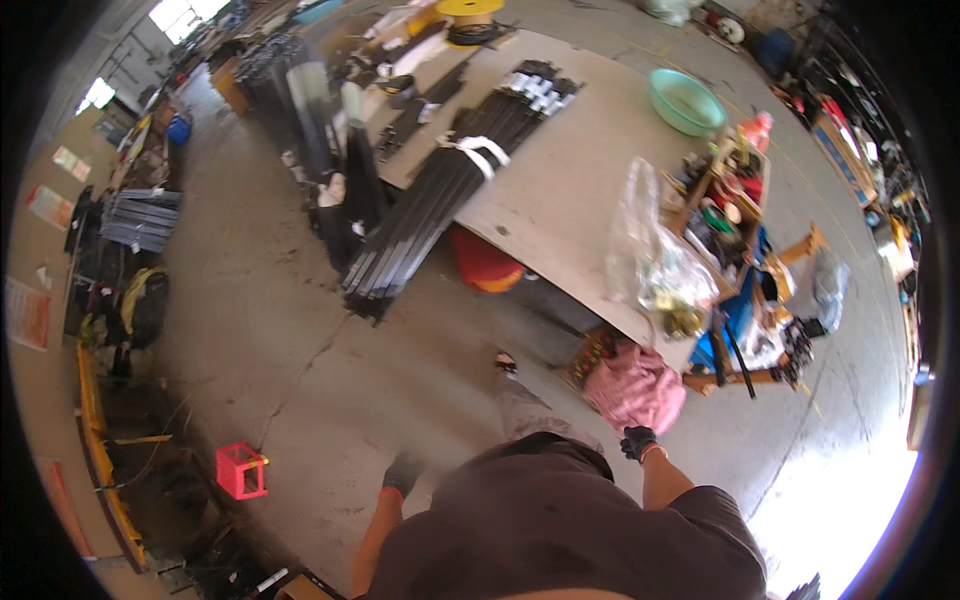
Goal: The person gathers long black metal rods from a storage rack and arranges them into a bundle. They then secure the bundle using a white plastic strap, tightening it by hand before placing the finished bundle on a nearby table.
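the right hand (637,441), gloved in black, hung just below a pink cloth (636,388) at the near corner of the grey table (575,180), while the gloved left hand (402,472) hung over the concrete floor (290,350), grips too small to tell.

Both gloves were black, the right hand (637,441) and the left hand (402,471) alike, and the shirt (570,530) was a dark brown. Pink cloth (636,388) by the right hand, kinda mottled. The bundle of long rods (440,190) was black with white wraps around it, lying on a pale grey-beige tabletop (570,190). Basin (685,101) was mint green. Clear plastic bag (650,265) with yellowish stuff inside. A red-and-orange stool (482,263) sat under the table, plus a small bright red crate (240,470) on the grey cracked concrete floor (280,330).
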`<state>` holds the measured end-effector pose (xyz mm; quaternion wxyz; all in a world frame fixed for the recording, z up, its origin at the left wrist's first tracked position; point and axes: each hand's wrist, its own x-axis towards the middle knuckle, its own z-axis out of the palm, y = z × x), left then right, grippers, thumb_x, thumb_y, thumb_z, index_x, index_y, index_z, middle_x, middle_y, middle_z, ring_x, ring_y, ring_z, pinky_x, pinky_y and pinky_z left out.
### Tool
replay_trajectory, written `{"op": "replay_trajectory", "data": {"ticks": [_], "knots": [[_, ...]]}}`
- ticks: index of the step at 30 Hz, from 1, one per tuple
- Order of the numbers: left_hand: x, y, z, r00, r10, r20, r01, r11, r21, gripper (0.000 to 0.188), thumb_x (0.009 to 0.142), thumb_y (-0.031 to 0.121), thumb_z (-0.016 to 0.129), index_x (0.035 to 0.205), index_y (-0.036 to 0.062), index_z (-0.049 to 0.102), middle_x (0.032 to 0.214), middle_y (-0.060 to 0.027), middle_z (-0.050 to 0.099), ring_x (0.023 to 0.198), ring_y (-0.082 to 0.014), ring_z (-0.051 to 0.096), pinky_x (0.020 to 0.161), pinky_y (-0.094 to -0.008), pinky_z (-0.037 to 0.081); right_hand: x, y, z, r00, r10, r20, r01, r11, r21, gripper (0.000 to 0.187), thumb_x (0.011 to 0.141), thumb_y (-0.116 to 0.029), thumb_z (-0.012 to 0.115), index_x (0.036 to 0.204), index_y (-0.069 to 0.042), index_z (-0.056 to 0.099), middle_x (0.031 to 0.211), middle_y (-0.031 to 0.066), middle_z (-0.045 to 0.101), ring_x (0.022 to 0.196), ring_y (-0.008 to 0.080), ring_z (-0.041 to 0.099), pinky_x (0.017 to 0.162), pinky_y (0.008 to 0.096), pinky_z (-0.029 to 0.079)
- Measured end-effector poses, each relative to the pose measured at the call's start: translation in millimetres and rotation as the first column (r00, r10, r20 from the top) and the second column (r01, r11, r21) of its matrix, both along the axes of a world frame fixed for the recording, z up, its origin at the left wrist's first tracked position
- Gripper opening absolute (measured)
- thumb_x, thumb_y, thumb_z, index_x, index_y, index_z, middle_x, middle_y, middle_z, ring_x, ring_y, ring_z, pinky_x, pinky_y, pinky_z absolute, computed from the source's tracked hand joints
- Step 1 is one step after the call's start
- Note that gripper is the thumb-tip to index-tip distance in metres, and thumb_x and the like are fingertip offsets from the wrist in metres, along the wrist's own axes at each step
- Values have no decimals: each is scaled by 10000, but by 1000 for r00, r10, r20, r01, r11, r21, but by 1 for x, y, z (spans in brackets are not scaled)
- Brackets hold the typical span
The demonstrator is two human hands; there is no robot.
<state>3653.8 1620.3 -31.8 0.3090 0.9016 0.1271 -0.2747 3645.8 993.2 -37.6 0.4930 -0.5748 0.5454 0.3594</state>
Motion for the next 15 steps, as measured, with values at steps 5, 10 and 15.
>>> {"op": "replay_trajectory", "data": {"ticks": [5, 10, 15], "knots": [[52, 42, 59, 661, 713, -236, -705, 697, 130, 614, 793, 326, 712, 1311, 165, 424, 1105, -134, 641, 965, -236, 606, 818, -417, 469, 176, 18, -37, 85, 977, 195, -892, 161, -423, 128, 810, -213, 569, 866, -106, 613, 590, 30, 621, 498, 154, 606, 436, 333, 486], [77, 70, 29, 413, 891, -186, -909, 391, -147, 544, 848, 193, 661, 1291, 301, 364, 1077, -119, 634, 881, -262, 603, 657, -476, 459, 347, 87, 4, 671, 550, 498, -502, 831, -242, 258, 866, -291, 579, 842, -50, 664, 667, 97, 638, 582, 187, 599, 549, 328, 467], [135, 48, -3, 470, 830, -302, -881, 464, -96, 475, 885, 244, 551, 1320, 129, 398, 1153, -120, 611, 1015, -247, 561, 906, -376, 347, 467, 136, 18, 551, 409, 727, -455, 878, -149, 165, 894, -220, 584, 916, -58, 605, 720, 47, 618, 606, 140, 561, 543, 288, 461]]}}
